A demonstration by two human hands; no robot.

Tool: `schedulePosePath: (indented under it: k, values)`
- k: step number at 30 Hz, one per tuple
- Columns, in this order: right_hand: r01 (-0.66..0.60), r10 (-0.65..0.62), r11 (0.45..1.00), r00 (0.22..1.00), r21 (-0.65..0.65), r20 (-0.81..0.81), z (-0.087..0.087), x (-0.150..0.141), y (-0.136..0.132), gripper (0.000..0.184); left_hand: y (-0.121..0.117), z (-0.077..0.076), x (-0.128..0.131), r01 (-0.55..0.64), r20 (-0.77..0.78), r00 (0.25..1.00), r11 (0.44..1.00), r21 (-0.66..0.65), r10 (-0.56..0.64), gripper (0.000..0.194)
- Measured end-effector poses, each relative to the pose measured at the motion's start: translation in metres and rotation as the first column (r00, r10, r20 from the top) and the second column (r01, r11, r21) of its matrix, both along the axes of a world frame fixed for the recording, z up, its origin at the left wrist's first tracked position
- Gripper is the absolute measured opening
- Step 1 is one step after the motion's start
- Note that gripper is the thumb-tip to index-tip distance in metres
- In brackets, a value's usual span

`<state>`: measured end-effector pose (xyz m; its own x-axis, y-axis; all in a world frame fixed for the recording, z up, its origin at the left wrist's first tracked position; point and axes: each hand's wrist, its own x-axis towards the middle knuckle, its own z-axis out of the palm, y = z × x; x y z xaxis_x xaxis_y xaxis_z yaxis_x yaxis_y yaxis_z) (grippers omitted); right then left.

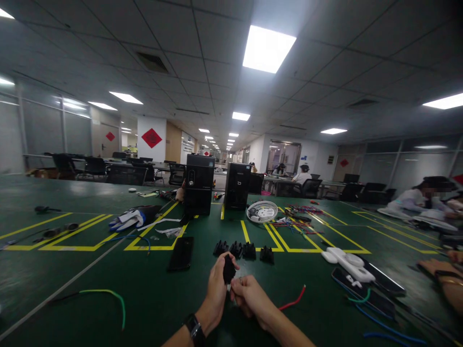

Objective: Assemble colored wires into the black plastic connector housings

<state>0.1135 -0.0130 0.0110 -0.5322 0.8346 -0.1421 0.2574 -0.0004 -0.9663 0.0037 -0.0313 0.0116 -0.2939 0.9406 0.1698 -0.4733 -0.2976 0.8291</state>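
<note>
My left hand, with a dark watch on its wrist, is closed around a small black plastic part. Against the lower end of that part, my right hand has its thumb and fingers pinched together. A tiny pale bit shows at those fingertips, too small to name. Just beyond the hands stand several similar black plastic parts in a row. A red wire sticks out from behind my right forearm; its other end is hidden.
A black phone lies left of the row. Two black computer cases stand farther back, near a white basket and coloured wires. Phones and a white device lie right. A green wire lies left. Another person's arm rests at right.
</note>
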Motion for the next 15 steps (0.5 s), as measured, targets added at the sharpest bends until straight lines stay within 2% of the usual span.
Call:
schedulePosePath:
  k: [4,7,10,15]
  values:
    - [0.036,-0.050,0.985,0.995,0.168,0.082,0.000,-0.004,-0.004,0.041,0.006,0.006,-0.007,0.007,-0.081,0.997,0.999,0.033,-0.004,0.035]
    - [0.035,-0.091,0.921,0.988,0.389,0.128,0.000,-0.005,-0.015,0.038,0.011,0.011,-0.012,-0.067,-0.141,0.987,0.995,0.069,0.076,0.031]
    - [0.019,-0.124,0.847,0.979,0.531,0.162,0.008,-0.005,-0.027,0.040,0.013,0.012,-0.013,-0.121,-0.049,0.991,0.990,0.065,0.124,0.027]
    - [-0.090,-0.072,0.819,0.964,0.567,0.257,0.042,0.000,-0.038,0.040,0.010,0.012,-0.010,-0.086,0.120,0.989,0.996,-0.015,0.087,0.022]
